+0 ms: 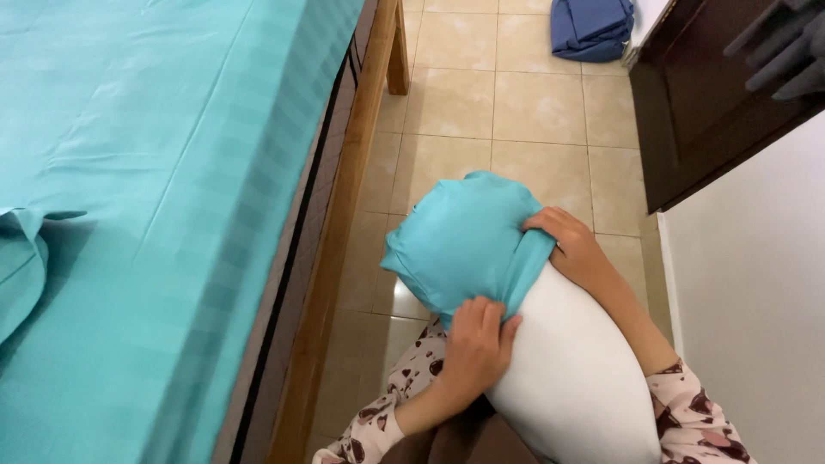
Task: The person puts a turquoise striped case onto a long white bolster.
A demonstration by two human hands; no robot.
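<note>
A white pillow [576,369] rests upright against my body, its far end covered by a teal pillowcase [464,236]. My left hand [477,344] pinches the pillowcase's open edge on the near left side of the pillow. On the right side, my right hand [571,245] grips the same edge, fingers curled over the fabric. Both sleeves are patterned pink and brown.
A bed with a teal sheet [146,172] and a wooden frame [344,223] fills the left. Another teal cloth [21,266] lies on it. Beige tiled floor [498,112] lies ahead, with a blue cloth pile [593,30], a dark wooden cabinet [705,103] and a white wall [756,301] on the right.
</note>
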